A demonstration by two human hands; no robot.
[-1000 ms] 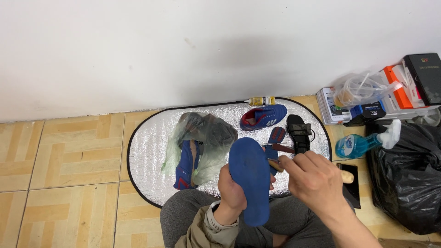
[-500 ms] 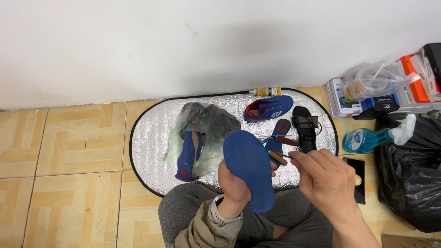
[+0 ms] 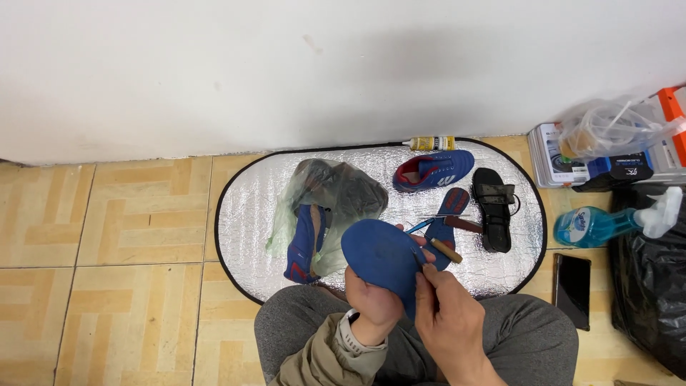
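My left hand holds a blue insole upright from below, over my lap. My right hand grips a thin tool with a wooden handle, and its tip rests at the insole's right edge. Beyond the hands a silver oval mat carries a blue shoe, a second blue insole, a black sandal and a blue shoe partly inside a clear plastic bag.
A small glue bottle lies at the mat's far edge by the white wall. To the right are a blue spray bottle, a black phone, a black rubbish bag and stacked boxes.
The insole has tilted and dropped lower toward my lap. My right hand has moved in from the right and brought the tool against its edge.
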